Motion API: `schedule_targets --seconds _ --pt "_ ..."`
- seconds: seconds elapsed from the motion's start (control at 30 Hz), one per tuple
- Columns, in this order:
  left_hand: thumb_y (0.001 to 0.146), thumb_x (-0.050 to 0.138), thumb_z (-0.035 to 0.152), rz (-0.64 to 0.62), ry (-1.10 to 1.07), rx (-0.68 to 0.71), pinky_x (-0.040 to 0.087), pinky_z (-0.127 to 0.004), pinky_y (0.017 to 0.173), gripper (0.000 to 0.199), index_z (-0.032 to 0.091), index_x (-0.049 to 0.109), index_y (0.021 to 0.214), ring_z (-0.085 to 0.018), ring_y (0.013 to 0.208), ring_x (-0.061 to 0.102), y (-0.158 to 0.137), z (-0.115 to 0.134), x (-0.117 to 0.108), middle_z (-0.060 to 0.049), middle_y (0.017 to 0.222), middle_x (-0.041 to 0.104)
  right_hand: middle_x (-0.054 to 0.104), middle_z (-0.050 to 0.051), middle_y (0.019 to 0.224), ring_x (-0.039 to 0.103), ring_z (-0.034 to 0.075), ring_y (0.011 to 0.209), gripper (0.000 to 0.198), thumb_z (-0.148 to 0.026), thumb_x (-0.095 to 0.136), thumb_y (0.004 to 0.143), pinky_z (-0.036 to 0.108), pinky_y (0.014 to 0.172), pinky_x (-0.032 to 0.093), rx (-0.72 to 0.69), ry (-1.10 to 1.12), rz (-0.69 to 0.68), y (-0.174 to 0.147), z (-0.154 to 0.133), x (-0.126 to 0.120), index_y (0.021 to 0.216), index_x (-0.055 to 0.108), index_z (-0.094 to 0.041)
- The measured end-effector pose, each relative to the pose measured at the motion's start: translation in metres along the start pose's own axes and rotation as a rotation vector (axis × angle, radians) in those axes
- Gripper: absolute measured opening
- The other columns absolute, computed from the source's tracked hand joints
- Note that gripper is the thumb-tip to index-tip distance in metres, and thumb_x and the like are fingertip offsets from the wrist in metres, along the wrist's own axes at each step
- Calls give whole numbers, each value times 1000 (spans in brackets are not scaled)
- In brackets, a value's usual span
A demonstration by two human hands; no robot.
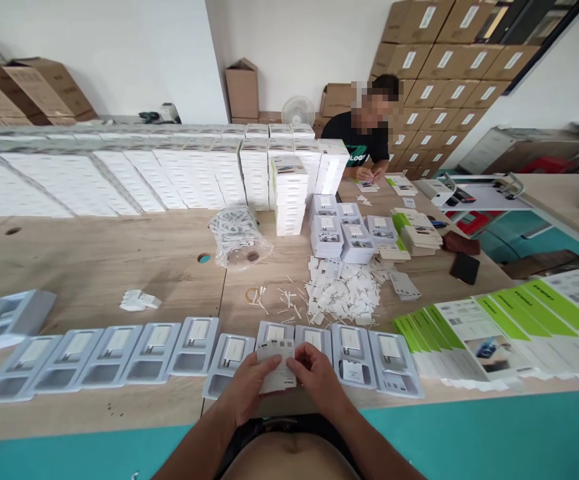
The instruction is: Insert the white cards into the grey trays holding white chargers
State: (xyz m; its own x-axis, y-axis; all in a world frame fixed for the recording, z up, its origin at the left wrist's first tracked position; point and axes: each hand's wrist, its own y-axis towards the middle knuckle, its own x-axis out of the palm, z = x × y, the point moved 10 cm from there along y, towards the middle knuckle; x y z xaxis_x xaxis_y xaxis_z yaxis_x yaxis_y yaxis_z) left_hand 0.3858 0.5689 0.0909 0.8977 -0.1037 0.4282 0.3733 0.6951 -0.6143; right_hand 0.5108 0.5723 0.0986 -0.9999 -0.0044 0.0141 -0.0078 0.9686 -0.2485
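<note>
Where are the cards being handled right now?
In the head view, the printed cards are at lower centre, held in the left hand with the right hand at their right edge, in front of the grey trays.

Pale rectangular plastic trays [192,363] along near edge of wooden table [94,257]; overlapping green-and-white card sleeves [499,327] right; heap of small white pieces [344,295] behind; stacked white cardboard boxes [164,177] farther back, left.

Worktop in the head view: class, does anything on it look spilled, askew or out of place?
Yes: beyond the row of trays, small white pieces lie in a loose heap, with thin white sticks strewn to its left. Against the neatly stacked boxes, both look spilled, perhaps harmlessly.
</note>
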Motion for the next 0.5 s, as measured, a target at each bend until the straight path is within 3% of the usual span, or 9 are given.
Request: schedule_targets --seconds 0.13,0.2,0.3,0.4,0.5 --pt "77 73 33 49 -42 -23 58 -38 68 36 13 64 105 -29 89 71 0 1 -9 -15 100 74 56 -2 70 49 13 58 33 -53 62 82 24 49 37 37 188 -32 0 5 -2 89 54 -22" --pt "78 70 29 90 -73 -34 59 -39 68 31 13 63 103 -30 89 71 0 0 -14 -16 101 74 57 -1 72 51 14 61 30 -52 57 87 25 53 40 -19 102 -2 -3 -1 -8 94 59 -22" --pt "78 62 24 111 -138 -66 59 -42 68 28 11 63 103 -31 86 71 2 -3 -14 -17 98 73 62 2 79 57 17 73 24 -41 51 93 28 65 46 -218 -172 58 -10 -22 -18 98 67 -24" --pt "81 60 33 44 -135 -72 58 -40 68 31 11 66 102 -29 85 70 2 0 -3 -15 95 74 64 5 87 60 19 80 28 -30 45 95 30 70 48 -432 -382 27 -18 -40 -15 106 70 -29" --pt "76 73 37 -47 17 31 56 -32 69 32 13 70 98 -24 84 68 0 13 10 -11 94 74 65 6 93 62 19 84 31 -27 44 94 31 73 50 -469 -410 -30 -18 -41 -12 110 70 -30"
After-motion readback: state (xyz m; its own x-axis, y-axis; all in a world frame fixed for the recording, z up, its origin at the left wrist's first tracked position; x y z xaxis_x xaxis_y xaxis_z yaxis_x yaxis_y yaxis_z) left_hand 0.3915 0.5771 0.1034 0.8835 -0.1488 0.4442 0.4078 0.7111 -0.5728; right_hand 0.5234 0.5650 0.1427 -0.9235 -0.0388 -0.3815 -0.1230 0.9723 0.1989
